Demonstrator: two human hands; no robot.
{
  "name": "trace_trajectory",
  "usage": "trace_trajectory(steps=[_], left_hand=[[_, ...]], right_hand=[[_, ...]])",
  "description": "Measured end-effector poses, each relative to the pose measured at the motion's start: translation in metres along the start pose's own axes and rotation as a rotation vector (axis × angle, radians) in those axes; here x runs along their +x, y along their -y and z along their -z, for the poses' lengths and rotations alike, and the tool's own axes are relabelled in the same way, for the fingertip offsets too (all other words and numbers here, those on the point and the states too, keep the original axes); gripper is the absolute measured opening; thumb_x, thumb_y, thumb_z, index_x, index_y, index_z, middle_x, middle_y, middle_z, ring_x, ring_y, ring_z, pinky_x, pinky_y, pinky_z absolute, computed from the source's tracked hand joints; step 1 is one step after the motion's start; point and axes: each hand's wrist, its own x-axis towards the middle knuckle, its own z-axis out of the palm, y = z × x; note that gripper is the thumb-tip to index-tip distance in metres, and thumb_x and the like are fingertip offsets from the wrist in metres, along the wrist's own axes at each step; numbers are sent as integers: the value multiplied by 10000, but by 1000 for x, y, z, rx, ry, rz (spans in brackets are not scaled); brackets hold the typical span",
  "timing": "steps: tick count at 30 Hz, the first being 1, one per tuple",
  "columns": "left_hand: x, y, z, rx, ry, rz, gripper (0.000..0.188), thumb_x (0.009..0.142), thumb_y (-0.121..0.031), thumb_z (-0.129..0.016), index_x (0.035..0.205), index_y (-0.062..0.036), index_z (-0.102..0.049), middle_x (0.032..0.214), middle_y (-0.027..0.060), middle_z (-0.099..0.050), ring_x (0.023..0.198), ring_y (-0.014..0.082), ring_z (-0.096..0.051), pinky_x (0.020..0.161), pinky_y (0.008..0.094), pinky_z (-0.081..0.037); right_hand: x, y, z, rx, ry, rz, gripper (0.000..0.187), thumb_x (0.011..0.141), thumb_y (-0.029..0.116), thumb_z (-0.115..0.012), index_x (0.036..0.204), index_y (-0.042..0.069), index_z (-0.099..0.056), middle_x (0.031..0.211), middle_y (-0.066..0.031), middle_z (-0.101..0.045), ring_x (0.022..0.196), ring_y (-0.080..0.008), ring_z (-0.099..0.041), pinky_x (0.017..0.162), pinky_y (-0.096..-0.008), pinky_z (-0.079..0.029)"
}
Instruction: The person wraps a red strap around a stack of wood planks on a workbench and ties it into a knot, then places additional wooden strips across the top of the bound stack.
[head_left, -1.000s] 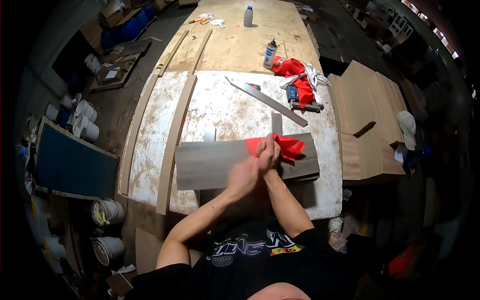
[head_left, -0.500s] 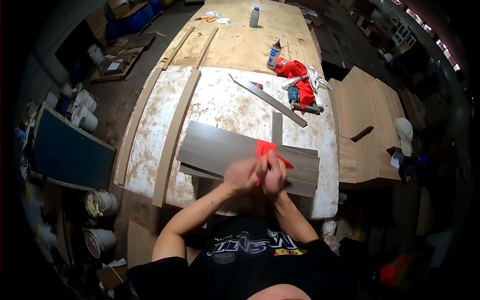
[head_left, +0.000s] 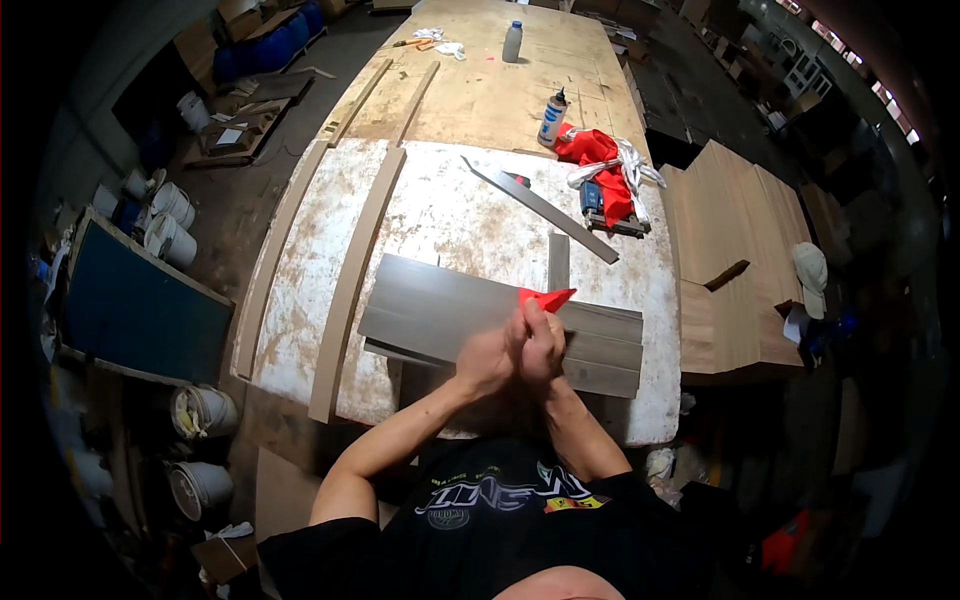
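Finding: top board liable to slip

The right hand is gripping the red cloth over the boards; the left hand is meeting it, its own hold too blurred to tell. The top board is lying askew on the lower boards, neither hand visibly bracing it: uneven pressure could be sliding it.

Large white lettering on black shirt (stylised), blue markings on pale bottle
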Motion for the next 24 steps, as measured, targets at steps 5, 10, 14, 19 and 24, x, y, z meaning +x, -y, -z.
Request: trace_trajectory(steps=[5, 10, 14, 19, 24], left_hand=[[-10, -11, 4, 49, 83, 6, 258, 991, -193, -457, 1117, -57, -637, 997, 261, -665, 934, 455, -638, 788, 477, -511], [-31, -23, 11, -11, 177, 7, 253, 919, -170, -559, 1137, -54, -616, 986, 242, -667, 929, 456, -631, 803, 495, -521], [-38, 18, -11, 195, 11, -10, 212, 896, -189, -609, 1039, -47, -675, 867, 206, -686, 826, 414, -668, 762, 487, -538], [-40, 23, -5, -42, -1, 100, 245, 931, -210, -590, 1015, 8, -664, 880, 222, -686, 784, 296, -691, 715, 394, -518], [-38, 10, -12, -212, -171, 129, 339, 1047, -286, -488, 1148, -10, -658, 874, 210, -669, 828, 245, -657, 789, 355, -515]], right_hand=[[26, 2, 22, -159, 104, -126, 456, 1049, 320, -478, 706, 51, -612, 664, -9, -543, 629, -104, -490, 587, -267, -389], [29, 39, 9, -545, 402, -151, 452, 1071, 298, -445, 889, -25, -704, 717, -73, -665, 663, -135, -601, 646, -273, -485], [32, 22, -8, -588, 443, -77, 445, 1070, 310, -459, 994, -46, -714, 851, -126, -724, 815, -173, -683, 761, -307, -538], [19, 23, 0, -738, 523, 33, 356, 999, 253, -514, 1177, -23, -651, 1041, -193, -697, 988, -292, -663, 880, -372, -509], [-15, 34, 37, -1079, 566, 76, 329, 890, 142, -547, 1173, -5, -627, 1156, -240, -618, 1076, -375, -599, 957, -404, -462]])
